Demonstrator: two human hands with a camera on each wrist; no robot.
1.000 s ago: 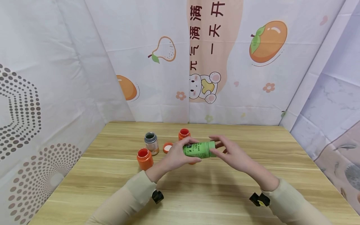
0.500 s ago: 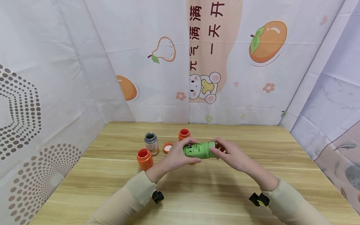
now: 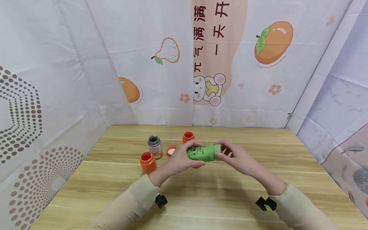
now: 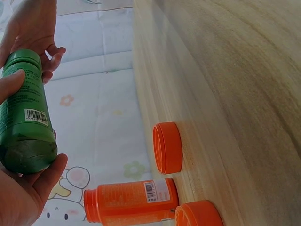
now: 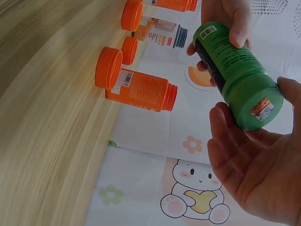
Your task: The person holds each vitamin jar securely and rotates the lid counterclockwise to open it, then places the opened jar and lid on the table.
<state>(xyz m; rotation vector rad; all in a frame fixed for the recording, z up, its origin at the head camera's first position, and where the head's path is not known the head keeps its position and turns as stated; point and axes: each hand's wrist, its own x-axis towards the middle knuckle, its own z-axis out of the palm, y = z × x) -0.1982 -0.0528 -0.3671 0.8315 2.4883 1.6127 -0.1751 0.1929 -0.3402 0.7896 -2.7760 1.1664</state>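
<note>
A green bottle (image 3: pixel 201 154) with a printed label lies nearly sideways in the air above the table. My left hand (image 3: pixel 181 156) grips its body near the base, thumb and fingers on opposite sides. At the other end, my right hand (image 3: pixel 237 156) holds the green cap (image 5: pixel 256 106), with the thumb on one side and bent fingers on the other. A sticker shows on the cap's flat top in the right wrist view. The cap sits on the bottle; whether it is loose I cannot tell.
An open orange bottle (image 3: pixel 148 163) and an open grey-necked bottle (image 3: pixel 155 147) stand left of the hands. Another open orange bottle (image 3: pixel 188 136) stands behind them. Several orange lids lie nearby, among them an orange lid (image 3: pixel 171 151) and a larger one (image 5: pixel 108 68).
My right fingers have drawn in around the cap from a more spread pose. The bottle's capped end has shifted slightly; my left hand stays nearly still.
</note>
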